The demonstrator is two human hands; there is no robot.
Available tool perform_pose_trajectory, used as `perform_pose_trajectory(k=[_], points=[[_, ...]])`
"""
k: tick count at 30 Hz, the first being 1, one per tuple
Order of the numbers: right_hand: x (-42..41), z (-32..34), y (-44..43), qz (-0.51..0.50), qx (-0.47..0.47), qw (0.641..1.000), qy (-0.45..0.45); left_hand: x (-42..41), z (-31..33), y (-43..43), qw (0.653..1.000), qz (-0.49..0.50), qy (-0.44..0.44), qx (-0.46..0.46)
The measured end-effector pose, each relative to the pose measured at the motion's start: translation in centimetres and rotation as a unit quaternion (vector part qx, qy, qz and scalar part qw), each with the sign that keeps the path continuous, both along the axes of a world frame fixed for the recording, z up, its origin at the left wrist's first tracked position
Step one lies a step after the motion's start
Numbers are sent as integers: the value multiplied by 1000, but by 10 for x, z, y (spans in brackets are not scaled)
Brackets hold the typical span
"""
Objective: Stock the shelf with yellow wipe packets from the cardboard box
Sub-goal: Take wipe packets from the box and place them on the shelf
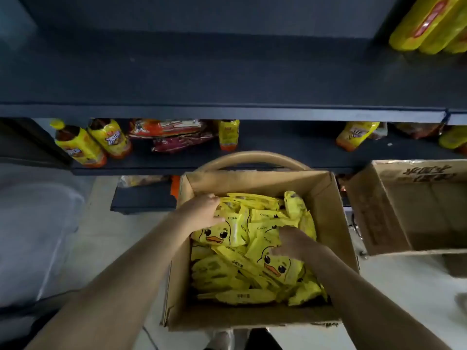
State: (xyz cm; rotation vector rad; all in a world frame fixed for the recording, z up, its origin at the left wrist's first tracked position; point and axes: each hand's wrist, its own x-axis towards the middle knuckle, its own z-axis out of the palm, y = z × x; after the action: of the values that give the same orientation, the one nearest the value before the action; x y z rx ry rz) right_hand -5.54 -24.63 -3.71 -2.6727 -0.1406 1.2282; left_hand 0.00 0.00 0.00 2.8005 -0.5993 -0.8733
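the cardboard box sits open just below the front of the shelf, and every one of the yellow wipe packets is inside it, a loose heap covering the bottom. no common direction at all, long axes run every which way, with a few stood on edge by the box's far wall. one duck packet near the box's left wall lies flat, long axis left to right, face upright to the wearer. a second duck packet nearer the middle is tilted.

left hand comes in over the left wall, palm down, fingers curled over the first duck packet's far edge and thumb on top, so it's got hold. right hand is over the middle, fingers bent onto the tilted one. too blurry to tell if it grips.

a second box stands right of it, and bottles beyond its left side.
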Motion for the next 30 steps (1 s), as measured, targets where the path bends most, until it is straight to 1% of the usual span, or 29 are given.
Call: perform_pose_trajectory(k=[7,10,13,18,22,24,27,30], points=[[3,-38,-6,-67,8,997,41,36,-50,-15,993,6,118,-7],[4,-45,-13,-99,14,994,46,45,-74,-17,991,-5,136,13],[2,-52,-22,-142,25,987,75,47,-88,-15,990,-20,136,29],[-4,-58,-29,-167,40,983,69,43,-95,-6,994,-8,106,-8],[-2,-59,-27,-179,48,981,62,37,-91,0,992,13,116,-51],[-2,-61,-25,-176,44,982,60,36,-82,0,990,39,121,-66],[-6,-67,-20,-177,50,982,39,38,-69,-1,979,110,140,-96],[-9,-70,-17,-194,41,980,12,40,-62,-3,973,132,161,-101]])
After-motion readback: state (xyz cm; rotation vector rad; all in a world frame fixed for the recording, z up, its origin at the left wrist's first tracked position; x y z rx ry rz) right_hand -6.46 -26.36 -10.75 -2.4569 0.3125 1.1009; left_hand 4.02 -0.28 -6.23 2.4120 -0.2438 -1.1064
